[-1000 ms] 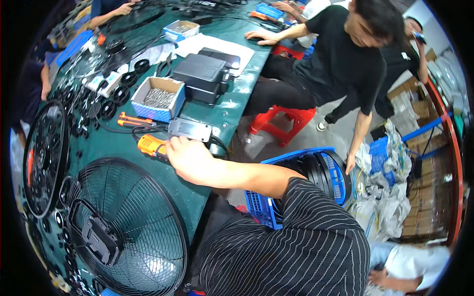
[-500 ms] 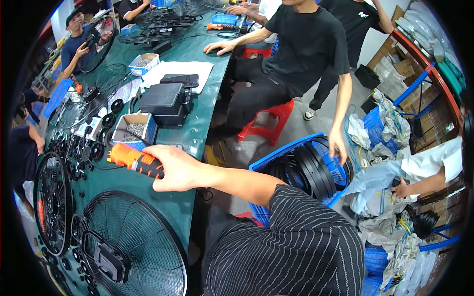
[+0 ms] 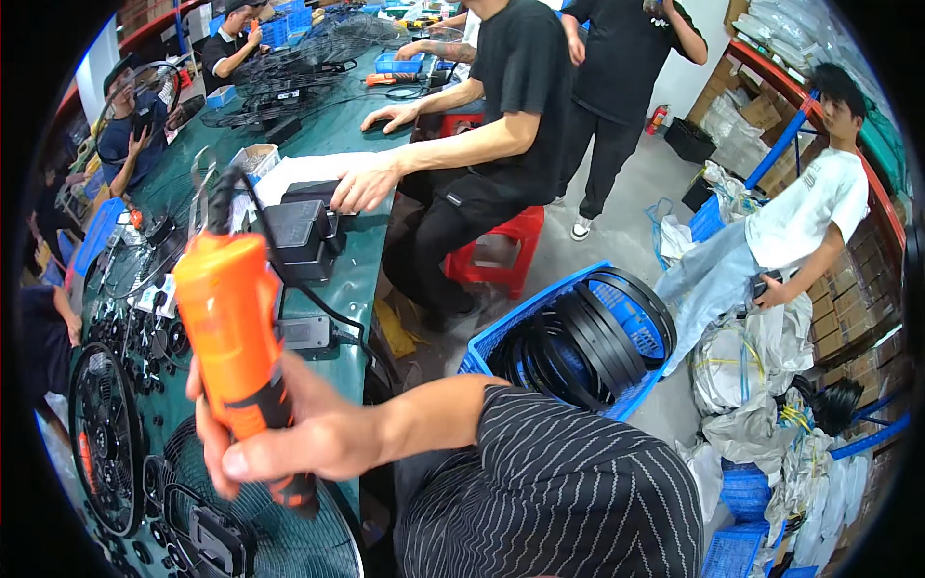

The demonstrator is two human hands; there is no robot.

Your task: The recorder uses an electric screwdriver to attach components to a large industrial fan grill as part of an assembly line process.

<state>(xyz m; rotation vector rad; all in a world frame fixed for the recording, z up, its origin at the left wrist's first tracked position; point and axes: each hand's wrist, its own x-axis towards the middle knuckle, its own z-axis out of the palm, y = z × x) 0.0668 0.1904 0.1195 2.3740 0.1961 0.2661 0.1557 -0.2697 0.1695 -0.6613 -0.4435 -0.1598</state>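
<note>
My right hand [image 3: 308, 433] is closed round an orange-and-black electric screwdriver [image 3: 226, 318], raised above the near part of the table. A black cord and a metal loop show at the tool's upper end. My left hand is out of view. Below the screwdriver lies a black fan grille [image 3: 207, 511] with a motor housing, partly hidden by my hand. A black round fan part [image 3: 106, 438] stands to its left. Just right of the tool, a grey adapter [image 3: 306, 333] with a black cord rests on the green table [image 3: 342, 299].
A seated co-worker [image 3: 525, 67] has one hand on the table edge and one by a black case [image 3: 294, 236]. On the floor at right, a blue crate [image 3: 487, 342] holds black rings. A red stool [image 3: 496, 252] and bagged goods [image 3: 756, 366] stand around.
My right hand has brought the screwdriver nearer and turned it more upright, uncovering the adapter. The seated co-worker's hand has moved from the blue crate to the black case on the table.
</note>
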